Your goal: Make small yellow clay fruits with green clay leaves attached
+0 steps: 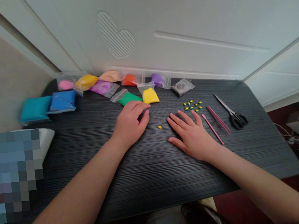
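My left hand [131, 122] rests on the dark table, its fingers loosely curved and apart, with nothing in them. Just beyond its fingertips lie a bag of green clay [130, 98] and a bag of yellow clay [150, 95]. Between my two hands sits one small yellow piece [159, 127], touched by neither. My right hand [191, 136] lies flat with its fingers spread. Past those fingers is a cluster of several tiny yellow-and-green pieces [191, 108]. A pink stick tool [212, 129] lies to the right of this hand.
Pink tweezers [218, 119] and black-handled scissors [232, 112] lie at the right. Along the back are bags of grey [182, 87], purple [157, 79], orange [129, 80] and blue clay [63, 101]. A white panel [186, 58] rises behind the table. A blurred-out patch [6, 177] covers the left.
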Demonstrator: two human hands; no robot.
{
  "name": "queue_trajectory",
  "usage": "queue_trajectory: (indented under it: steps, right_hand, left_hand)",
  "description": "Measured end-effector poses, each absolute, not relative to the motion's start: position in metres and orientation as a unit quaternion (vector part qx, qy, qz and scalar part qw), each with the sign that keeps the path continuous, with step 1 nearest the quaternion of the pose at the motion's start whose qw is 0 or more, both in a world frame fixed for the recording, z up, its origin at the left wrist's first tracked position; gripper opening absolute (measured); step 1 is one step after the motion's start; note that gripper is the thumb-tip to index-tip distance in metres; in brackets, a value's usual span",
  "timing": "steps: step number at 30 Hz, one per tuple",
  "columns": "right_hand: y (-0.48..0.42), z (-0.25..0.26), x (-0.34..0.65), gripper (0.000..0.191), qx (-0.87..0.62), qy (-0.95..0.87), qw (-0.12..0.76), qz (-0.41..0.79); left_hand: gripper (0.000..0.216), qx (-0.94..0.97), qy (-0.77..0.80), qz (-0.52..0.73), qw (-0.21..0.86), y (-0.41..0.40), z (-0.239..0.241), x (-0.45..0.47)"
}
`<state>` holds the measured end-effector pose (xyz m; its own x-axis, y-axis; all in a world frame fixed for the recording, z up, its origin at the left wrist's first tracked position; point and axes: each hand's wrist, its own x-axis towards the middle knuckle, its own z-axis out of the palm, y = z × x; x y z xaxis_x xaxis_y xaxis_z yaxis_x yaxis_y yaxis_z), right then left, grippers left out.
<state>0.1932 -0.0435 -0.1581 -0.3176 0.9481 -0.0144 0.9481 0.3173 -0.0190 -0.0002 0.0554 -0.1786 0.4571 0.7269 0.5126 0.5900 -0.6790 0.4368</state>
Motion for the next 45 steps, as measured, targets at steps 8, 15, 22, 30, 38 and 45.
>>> queue_trajectory:
  steps: [8, 15, 22, 30, 38, 45]
  right_hand:
    - [-0.050, -0.137, 0.231, 0.041, 0.657, 0.743, -0.118, 0.049]
    - [-0.069, -0.154, 0.247, 0.027, 0.692, 0.717, -0.075, 0.013]
    - [-0.056, -0.151, 0.230, 0.025, 0.699, 0.714, -0.027, 0.005]
    - [-0.057, -0.153, 0.227, 0.024, 0.717, 0.695, -0.009, 0.049]
    - [-0.059, -0.165, 0.231, 0.019, 0.706, 0.706, -0.052, 0.038]
    - [-0.043, -0.160, 0.212, 0.026, 0.672, 0.737, -0.074, -0.009]
  left_hand:
    - [0.020, 0.847, 0.386, 0.351, 0.100, 0.056, -0.178, 0.000]
    - [0.019, 0.848, 0.381, 0.353, 0.101, 0.056, -0.179, 0.000]
    - [0.020, 0.847, 0.391, 0.345, 0.101, 0.056, -0.179, -0.001]
    - [0.020, 0.849, 0.388, 0.345, 0.103, 0.057, -0.179, -0.001]
    - [0.020, 0.846, 0.391, 0.348, 0.097, 0.056, -0.180, -0.001]
    - [0.019, 0.847, 0.386, 0.352, 0.094, 0.056, -0.179, 0.000]
